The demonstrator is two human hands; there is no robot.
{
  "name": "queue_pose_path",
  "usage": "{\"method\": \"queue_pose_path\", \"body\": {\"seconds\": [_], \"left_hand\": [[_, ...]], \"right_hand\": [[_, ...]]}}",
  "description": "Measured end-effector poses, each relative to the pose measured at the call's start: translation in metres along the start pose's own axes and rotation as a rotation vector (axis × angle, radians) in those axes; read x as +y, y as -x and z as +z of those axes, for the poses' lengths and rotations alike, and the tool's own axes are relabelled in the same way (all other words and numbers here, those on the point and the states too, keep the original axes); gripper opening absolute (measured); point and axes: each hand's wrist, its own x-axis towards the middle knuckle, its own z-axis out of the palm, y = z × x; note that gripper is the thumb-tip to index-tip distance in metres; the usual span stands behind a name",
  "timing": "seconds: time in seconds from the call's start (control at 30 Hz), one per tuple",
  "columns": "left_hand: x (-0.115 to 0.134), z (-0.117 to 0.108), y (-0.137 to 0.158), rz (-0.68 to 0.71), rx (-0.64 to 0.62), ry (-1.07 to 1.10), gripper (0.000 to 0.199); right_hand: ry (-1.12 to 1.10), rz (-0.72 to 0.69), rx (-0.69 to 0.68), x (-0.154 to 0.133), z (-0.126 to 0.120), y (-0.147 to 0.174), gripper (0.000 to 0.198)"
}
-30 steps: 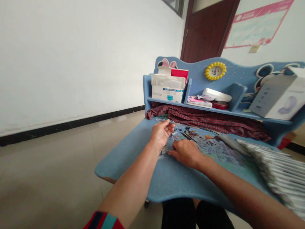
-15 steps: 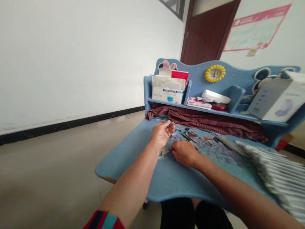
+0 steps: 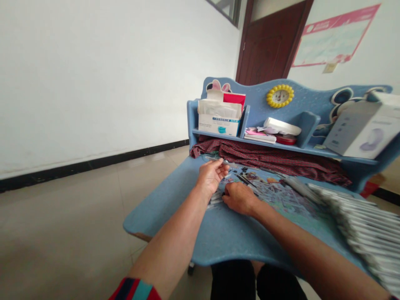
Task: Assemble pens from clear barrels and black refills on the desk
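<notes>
Above the left part of the blue desk point(image 3: 165, 204), my left hand point(image 3: 211, 177) is closed in a pinch, with a thin greyish piece point(image 3: 225, 161) at its fingertips, too small to name. My right hand point(image 3: 239, 197) is curled just below and to the right, knuckles up. Its fingertips are hidden, and a tiny dark spot shows beside them. Several short whitish sticks point(image 3: 215, 200) lie against its left side. Beyond the hands are slim black rods point(image 3: 246, 180) and small black bits point(image 3: 244, 169) on the patterned desk surface.
A large pile of thin white-grey sticks point(image 3: 371, 229) covers the desk's right side. Rumpled red checked cloth point(image 3: 268, 160) runs along the back. On the shelf stand a mask box point(image 3: 218, 121), papers point(image 3: 260, 136) and a white carton point(image 3: 364, 127).
My right hand has shifted slightly left and up, close to the whitish sticks. My left hand stays almost where it was, still pinched. The view has moved a little.
</notes>
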Motion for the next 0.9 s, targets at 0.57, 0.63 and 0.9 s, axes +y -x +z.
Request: {"method": "queue_pose_path", "body": {"seconds": [0.57, 0.63, 0.9], "left_hand": [[0.0, -0.001, 0.001, -0.006, -0.019, 0.013, 0.013], [0.0, 0.0, 0.002, -0.013, -0.029, 0.017, 0.012], [0.004, 0.009, 0.009, -0.072, -0.058, -0.018, 0.012]], "right_hand": [[-0.529, -0.145, 0.09, 0.018, -0.004, 0.009, 0.014], [-0.851, -0.175, 0.112, 0.029, -0.006, 0.017, 0.012], [-1.5, -0.178, 0.284, 0.056, -0.012, 0.032, 0.022]]}}
